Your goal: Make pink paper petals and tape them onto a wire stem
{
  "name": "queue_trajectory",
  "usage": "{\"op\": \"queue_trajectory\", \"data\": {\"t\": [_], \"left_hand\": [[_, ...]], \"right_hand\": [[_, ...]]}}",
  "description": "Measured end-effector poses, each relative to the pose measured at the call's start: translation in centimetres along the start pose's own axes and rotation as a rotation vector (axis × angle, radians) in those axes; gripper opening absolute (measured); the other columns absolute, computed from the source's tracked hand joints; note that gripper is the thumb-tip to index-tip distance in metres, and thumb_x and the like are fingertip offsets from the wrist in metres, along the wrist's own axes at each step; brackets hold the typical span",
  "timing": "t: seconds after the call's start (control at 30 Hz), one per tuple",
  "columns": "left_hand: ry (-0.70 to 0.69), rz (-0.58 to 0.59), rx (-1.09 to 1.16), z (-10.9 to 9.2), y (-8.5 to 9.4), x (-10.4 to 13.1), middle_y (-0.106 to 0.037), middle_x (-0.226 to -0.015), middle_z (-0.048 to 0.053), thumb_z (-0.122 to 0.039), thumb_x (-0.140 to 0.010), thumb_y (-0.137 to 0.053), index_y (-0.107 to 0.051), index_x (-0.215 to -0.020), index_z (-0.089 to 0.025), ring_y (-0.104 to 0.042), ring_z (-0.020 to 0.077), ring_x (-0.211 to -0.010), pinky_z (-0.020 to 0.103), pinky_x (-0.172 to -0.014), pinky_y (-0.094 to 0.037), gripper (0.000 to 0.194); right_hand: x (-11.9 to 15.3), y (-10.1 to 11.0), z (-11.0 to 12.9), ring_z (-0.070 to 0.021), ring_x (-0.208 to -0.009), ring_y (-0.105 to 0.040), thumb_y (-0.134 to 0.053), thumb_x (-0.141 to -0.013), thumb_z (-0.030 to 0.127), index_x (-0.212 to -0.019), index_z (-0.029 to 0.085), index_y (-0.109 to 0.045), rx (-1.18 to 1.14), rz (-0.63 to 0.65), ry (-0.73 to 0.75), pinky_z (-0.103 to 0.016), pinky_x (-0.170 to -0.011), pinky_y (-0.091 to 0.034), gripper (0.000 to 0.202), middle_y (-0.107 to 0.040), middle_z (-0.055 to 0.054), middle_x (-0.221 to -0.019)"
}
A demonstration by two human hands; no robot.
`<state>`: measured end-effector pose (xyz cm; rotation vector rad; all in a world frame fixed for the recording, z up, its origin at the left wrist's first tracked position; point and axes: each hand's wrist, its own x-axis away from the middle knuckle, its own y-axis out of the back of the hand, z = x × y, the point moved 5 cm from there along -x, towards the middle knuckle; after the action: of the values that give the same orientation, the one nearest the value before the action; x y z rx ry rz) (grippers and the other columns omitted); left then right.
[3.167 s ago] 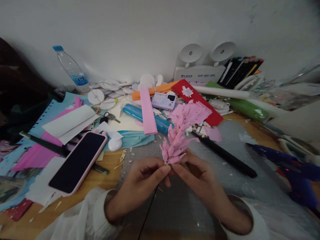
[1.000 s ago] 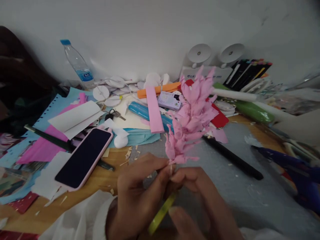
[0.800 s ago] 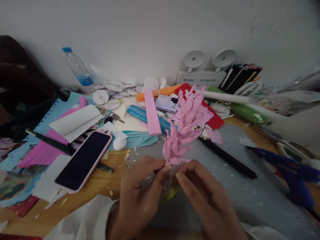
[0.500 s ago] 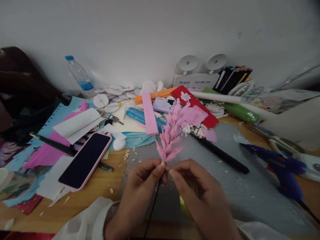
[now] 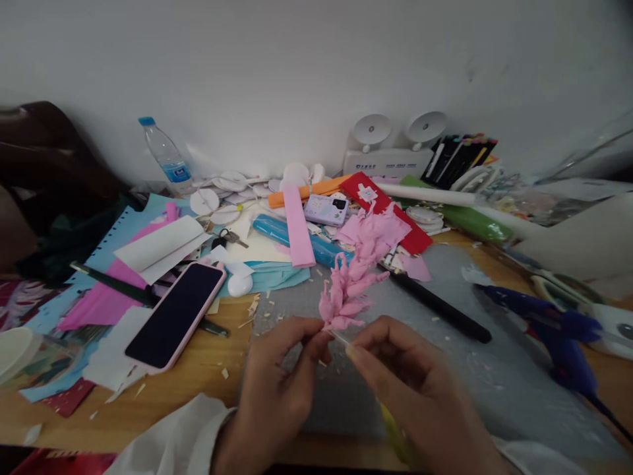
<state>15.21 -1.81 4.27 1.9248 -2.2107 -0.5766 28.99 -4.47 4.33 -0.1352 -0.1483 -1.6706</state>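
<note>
My left hand (image 5: 284, 376) is closed, its fingertips pinching the bottom end of a pink crepe-paper flower spike (image 5: 353, 284). The spike leans away to the upper right, with many small twisted buds along it. From its base a thin pale strip of tape (image 5: 339, 337) stretches taut to my right hand (image 5: 410, 376), whose thumb and fingers are pressed together on the strip's other end. Below my right palm shows a blurred yellow-green thing (image 5: 393, 429), partly hidden by the hand. The flower's stem is hidden behind my left hand.
A phone (image 5: 175, 316) lies at the left beside paper sheets. A black stick-like tool (image 5: 440, 307) and a blue glue gun (image 5: 548, 323) rest on the grey mat (image 5: 465, 389). A water bottle (image 5: 168, 155), pens and paper rolls stand or lie along the wall.
My right hand has moved slightly right, away from my left, and the pale strip now shows between them. The flower spike has tilted and turned toward the right.
</note>
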Motion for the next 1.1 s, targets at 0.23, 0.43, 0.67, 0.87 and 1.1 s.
{"op": "queue_trajectory", "data": {"t": [0.23,0.43,0.67,0.87,1.1], "left_hand": [[0.173,0.052,0.223,0.4,-0.1,-0.4,-0.058,-0.055,-0.001,-0.023,-0.081,-0.061,-0.062,-0.057,-0.017,-0.052,0.014,-0.057,0.023,-0.057,-0.038,0.024],[0.392,0.203,0.643,1.4,-1.2,-0.5,-0.053,-0.055,0.0,-0.03,-0.077,-0.065,-0.058,-0.052,-0.015,-0.046,0.0122,-0.058,0.023,-0.06,-0.035,0.03],[0.544,0.286,0.95,1.1,-2.0,0.1,-0.049,-0.057,-0.001,-0.023,-0.079,-0.063,-0.061,-0.058,-0.013,-0.043,0.0117,-0.062,0.023,-0.065,-0.034,0.023],[0.545,0.427,1.074,1.1,-2.4,0.1,-0.045,-0.053,-0.001,-0.024,-0.082,-0.059,-0.063,-0.064,-0.012,-0.04,0.011,-0.056,0.023,-0.059,-0.032,0.022],[0.665,0.676,1.42,0.9,-3.7,1.4,-0.035,-0.045,-0.005,-0.024,-0.075,-0.067,-0.064,-0.065,-0.012,-0.028,0.0073,-0.043,0.021,-0.049,-0.027,0.016]], "right_hand": [[-1.0,0.3,-2.1,-0.0098,-0.052,-0.049,-0.066,-0.077,0.034,-0.065,0.019,-0.058,-0.062,0.017,0.035,-0.021,-0.048,-0.038,0.021,-0.056,0.004,-0.058],[-2.0,0.3,-3.2,-0.0128,-0.061,-0.057,-0.063,-0.082,0.036,-0.072,0.019,-0.06,-0.041,0.111,0.044,-0.023,-0.054,-0.043,0.02,-0.06,0.002,-0.065],[-2.3,-0.1,-2.3,-0.0112,-0.06,-0.059,-0.066,-0.081,0.031,-0.07,0.019,-0.064,-0.076,0.154,0.084,-0.02,-0.054,-0.046,0.016,-0.064,0.002,-0.064],[-2.9,-0.4,-1.6,-0.0116,-0.061,-0.058,-0.073,-0.073,0.035,-0.068,0.019,-0.065,-0.167,0.18,0.091,-0.021,-0.058,-0.047,0.019,-0.063,0.003,-0.064],[-2.7,-0.8,-2.4,-0.0081,-0.053,-0.05,-0.079,-0.066,0.038,-0.064,0.018,-0.07,-0.336,0.29,-0.057,-0.018,-0.051,-0.041,0.022,-0.058,0.004,-0.058]]}}
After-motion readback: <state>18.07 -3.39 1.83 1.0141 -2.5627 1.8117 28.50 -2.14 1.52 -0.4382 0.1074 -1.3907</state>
